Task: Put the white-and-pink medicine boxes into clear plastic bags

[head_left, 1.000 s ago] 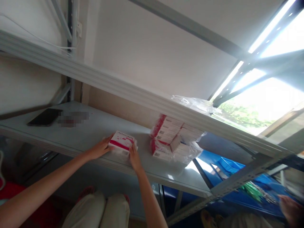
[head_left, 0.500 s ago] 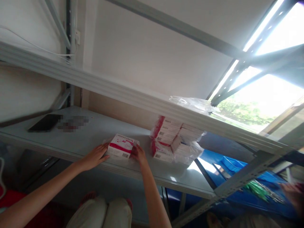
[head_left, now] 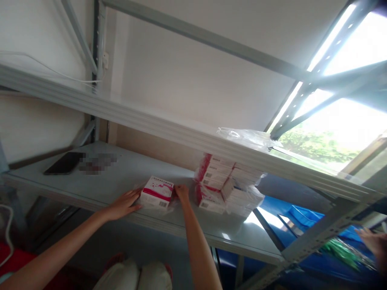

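Observation:
A white and magenta carton (head_left: pixel 157 191) lies on the grey shelf (head_left: pixel 130 165), with clear plastic film (head_left: pixel 171 204) around its sides. My left hand (head_left: pixel 128 202) rests at the carton's left side, fingers stretched out over the film and the shelf. On the other side, my right hand (head_left: pixel 182 193) has its fingers closed at the film's edge, just right of the carton; its fingertips are partly hidden. Farther right on the same shelf stand stacked, plastic-wrapped cartons (head_left: pixel 216 173) of similar colours.
A dark phone (head_left: pixel 65 163) lies at the shelf's left end beside a blurred-out patch. Above runs an upper shelf edge (head_left: pixel 169 127) carrying a clear bag (head_left: pixel 248 137). At right are a metal upright, a blue bin (head_left: pixel 308 217) and another person's hand (head_left: pixel 371 239).
My right hand has drawn slightly away from the carton's side, and its fingers have closed together. My left hand stays beside the carton. The whole view has shifted a little.

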Motion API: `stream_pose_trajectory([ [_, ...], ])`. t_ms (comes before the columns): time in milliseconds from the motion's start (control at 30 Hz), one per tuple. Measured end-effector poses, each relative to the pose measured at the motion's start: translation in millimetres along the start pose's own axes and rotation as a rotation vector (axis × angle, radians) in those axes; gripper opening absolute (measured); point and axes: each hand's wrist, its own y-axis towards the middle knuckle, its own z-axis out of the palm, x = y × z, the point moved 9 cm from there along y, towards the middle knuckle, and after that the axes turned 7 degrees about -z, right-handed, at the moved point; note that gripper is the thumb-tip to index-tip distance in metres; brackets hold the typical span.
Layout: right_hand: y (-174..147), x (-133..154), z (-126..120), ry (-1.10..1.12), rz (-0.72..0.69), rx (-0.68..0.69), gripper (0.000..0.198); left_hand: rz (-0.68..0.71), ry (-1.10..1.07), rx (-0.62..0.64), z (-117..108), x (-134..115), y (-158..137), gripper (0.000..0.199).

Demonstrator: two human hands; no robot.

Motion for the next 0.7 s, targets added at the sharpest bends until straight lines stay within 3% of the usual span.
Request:
stream_pose_trajectory([
  [167, -40, -3, 1, 0.121, -0.147, 0.02, 0.03, 0.014, 0.113, -0.031, 2, 4, -27, 0.06],
  [267, -79, -12, 1, 0.423, -0.357, 0.062, 0.033, 0.019, 0.147, -0.083, -6, -5, -47, 0.058],
  [367, -105, -20, -7, 0.573, -0.457, 0.059, 0.037, -0.035, 0.109, -0.115, -24, -15, -48, 0.05],
  [467, -105, -5, -19, 0.584, -0.496, 0.042, 0.044, -0.093, -0.019, -0.198, -49, -18, -24, 0.046],
  [533, -92, 19, -24, 0.567, -0.542, 0.063, 0.055, -0.05, -0.156, -0.222, -58, -22, 2, 0.056],
  [600, -76, 44, -22, 0.538, -0.581, 0.133, 0.073, 0.05, -0.286, -0.153, -52, -28, 29, 0.071],
  [700, -51, 57, -8, 0.489, -0.506, 0.271, 0.091, 0.127, -0.394, 0.0, -30, -29, 57, 0.085],
])
